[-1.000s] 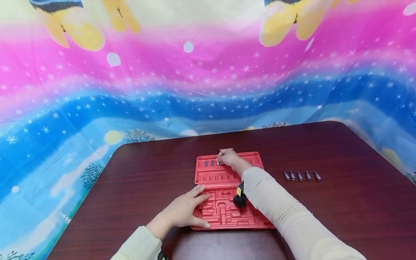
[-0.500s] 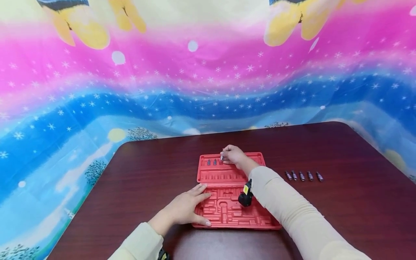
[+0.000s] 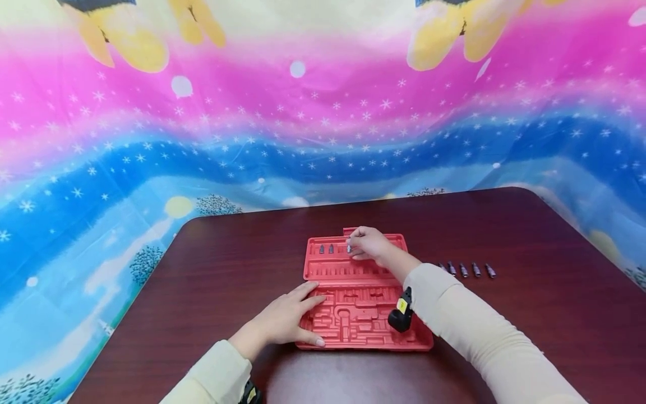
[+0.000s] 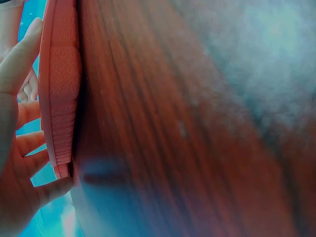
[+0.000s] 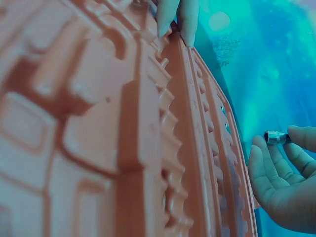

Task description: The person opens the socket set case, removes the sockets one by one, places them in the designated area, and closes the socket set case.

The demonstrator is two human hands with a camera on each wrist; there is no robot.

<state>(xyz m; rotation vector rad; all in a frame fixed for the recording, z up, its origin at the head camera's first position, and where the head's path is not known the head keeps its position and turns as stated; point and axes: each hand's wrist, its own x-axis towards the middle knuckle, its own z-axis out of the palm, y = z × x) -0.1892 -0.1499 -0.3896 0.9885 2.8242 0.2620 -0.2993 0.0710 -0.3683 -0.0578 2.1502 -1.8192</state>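
Note:
A red moulded case (image 3: 344, 332) lies unfolded on the table, its lid half at the far side. My left hand (image 3: 282, 320) rests on the case's left edge with fingers spread; in the left wrist view the hand (image 4: 19, 173) touches the red side wall. Above the lid, my right hand (image 3: 370, 245) pinches a small metal socket bit (image 3: 349, 247) between thumb and fingers. The right wrist view shows this bit's silver round socket end (image 5: 275, 138), held apart from the case. Two dark bits, a left one (image 3: 322, 248) and a right one (image 3: 331, 248), stand in the lid's upper row.
Several more socket bits (image 3: 476, 270) lie in a row on the dark wood table (image 3: 535, 314), right of the case; my right sleeve (image 3: 454, 303) partly covers the nearest one. Behind the table's far edge hangs a colourful printed cloth (image 3: 323, 140).
My right hand has lifted the bit off the lid near the two standing bits and shifted slightly right with it. My left hand stays at the case's edge.

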